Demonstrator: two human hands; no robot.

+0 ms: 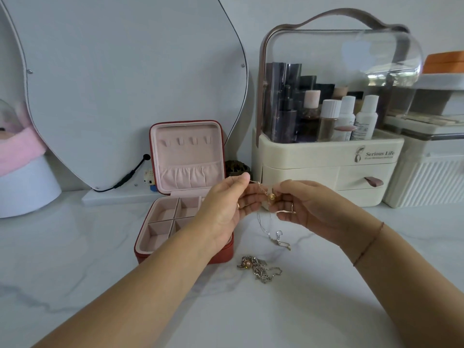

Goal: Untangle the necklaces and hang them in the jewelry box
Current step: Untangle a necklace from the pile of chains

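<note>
A red jewelry box [160, 237] stands open on the white marble table, its pink lid upright with small hooks [187, 141] and a pouch. My left hand [227, 204] and my right hand [303, 204] are raised just right of the box. Both pinch a thin gold chain with a round gold bead [271, 196] between them. A silver chain [275, 236] hangs from the hands down to the table. A tangled heap of necklaces [258, 267] lies on the table below the hands.
A cream cosmetics organiser [326, 156] with a clear dome and bottles stands behind the hands. A curved mirror [125, 84] with a black cable leans at the back left. A ribbed white container [431, 182] is at the right, a white stand with pink cloth at the left.
</note>
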